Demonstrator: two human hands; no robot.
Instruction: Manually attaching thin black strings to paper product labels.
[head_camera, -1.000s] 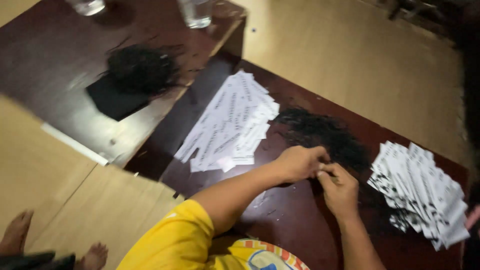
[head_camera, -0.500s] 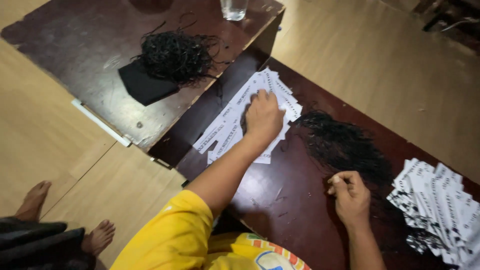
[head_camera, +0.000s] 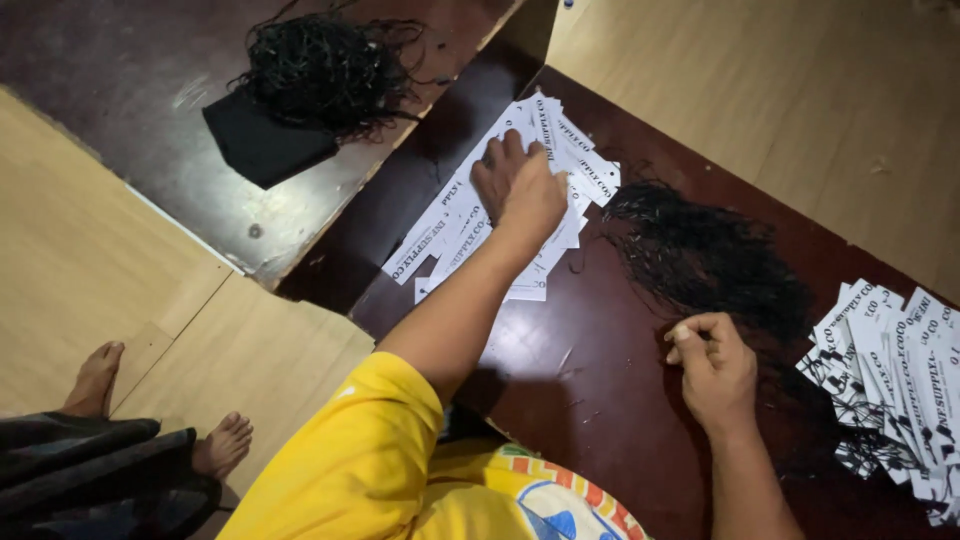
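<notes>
My left hand (head_camera: 522, 190) lies palm down on a spread pile of white printed paper tags (head_camera: 450, 232) at the left end of a dark brown table (head_camera: 560, 370), fingers pressing on the tags. My right hand (head_camera: 712, 368) rests on the table nearer me, fingers curled shut, seemingly pinching a thin black string. Just beyond it lies a loose heap of black strings (head_camera: 705, 258). Whether the left hand has hold of a tag cannot be seen.
A second stack of white tags with strings (head_camera: 895, 375) sits at the table's right end. A lower dark table (head_camera: 130, 110) to the left carries a tangle of black strings (head_camera: 325, 70) and a black cloth (head_camera: 262, 148). Another person's bare feet (head_camera: 150, 415) rest on the wooden floor.
My left hand left my right hand, reached out to the tag pile and now lies on it. My right hand has stayed near the black strings. The view shifted closer.
</notes>
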